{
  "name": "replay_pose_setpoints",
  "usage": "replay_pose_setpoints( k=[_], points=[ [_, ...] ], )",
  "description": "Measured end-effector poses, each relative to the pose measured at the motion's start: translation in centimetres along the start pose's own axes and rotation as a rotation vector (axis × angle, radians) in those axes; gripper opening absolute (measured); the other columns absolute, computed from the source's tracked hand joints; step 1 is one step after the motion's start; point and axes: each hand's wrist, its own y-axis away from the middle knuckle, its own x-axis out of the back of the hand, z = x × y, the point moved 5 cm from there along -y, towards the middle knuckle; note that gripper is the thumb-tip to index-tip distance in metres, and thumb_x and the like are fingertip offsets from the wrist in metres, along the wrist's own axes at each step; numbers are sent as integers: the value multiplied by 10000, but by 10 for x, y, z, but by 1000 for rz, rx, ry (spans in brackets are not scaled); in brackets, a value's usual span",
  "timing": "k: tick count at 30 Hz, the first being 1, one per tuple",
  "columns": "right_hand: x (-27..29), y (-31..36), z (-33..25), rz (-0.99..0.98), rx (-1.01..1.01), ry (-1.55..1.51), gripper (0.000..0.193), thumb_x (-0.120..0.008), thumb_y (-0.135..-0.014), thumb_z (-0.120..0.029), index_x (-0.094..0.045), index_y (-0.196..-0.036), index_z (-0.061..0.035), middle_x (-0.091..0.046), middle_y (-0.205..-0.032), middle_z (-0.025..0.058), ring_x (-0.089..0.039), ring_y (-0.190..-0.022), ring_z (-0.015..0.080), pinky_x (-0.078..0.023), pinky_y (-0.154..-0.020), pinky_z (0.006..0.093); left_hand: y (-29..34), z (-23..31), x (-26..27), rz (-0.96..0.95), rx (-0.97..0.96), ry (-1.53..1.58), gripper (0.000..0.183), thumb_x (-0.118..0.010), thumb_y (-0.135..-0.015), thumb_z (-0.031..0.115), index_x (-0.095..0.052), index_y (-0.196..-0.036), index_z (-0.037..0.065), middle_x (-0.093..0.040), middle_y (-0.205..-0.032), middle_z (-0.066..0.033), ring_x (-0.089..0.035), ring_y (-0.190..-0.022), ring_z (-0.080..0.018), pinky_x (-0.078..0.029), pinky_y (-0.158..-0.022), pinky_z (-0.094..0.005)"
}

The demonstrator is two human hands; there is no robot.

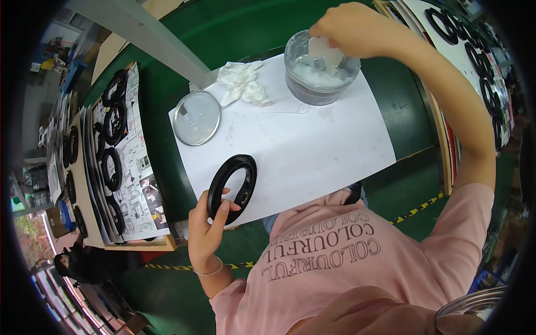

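My left hand (209,224) grips a glossy black oval ring (224,177) by its lower edge, thumb and fingers closed round it above the near left of the white paper (301,145). At the far right my right hand (349,28) pinches a flat, pale spatula-like piece (324,53). Its lower end dips into white paste (315,74) inside a clear round tub (311,96). A thin bent wire (286,110) lies on the paper just in front of the tub.
A round clear lid (196,118) and crumpled white tissue (243,84) lie left of the tub. A grey post (151,33) rises behind them. Stacked boards with black rings (115,121) stand at left; more black rings (441,25) lie at right. The table (391,100) is green.
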Motion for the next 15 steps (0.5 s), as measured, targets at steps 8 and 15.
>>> replay_pose_setpoints(
  k=[8,15],
  points=[
    [25,31,9,138,47,-312,174,-549,-701,-96,-582,-839,6,-591,-772,193,-568,-732,337,-439,-650,382,1,-5,4,22,6,-12,185,-489,-830,89,-519,-980,-16,-619,-675,-51,-481,-553,-55,-360,-522,-189],
    [-30,119,-47,501,-28,-43,217,-541,-713,-45,-546,-929,-29,-582,-781,129,-583,-690,278,-454,-588,353,-1,-2,3,13,-8,-5,185,-492,-828,94,-523,-974,-15,-617,-670,-49,-461,-538,-47,-345,-509,-185]
  ],
)
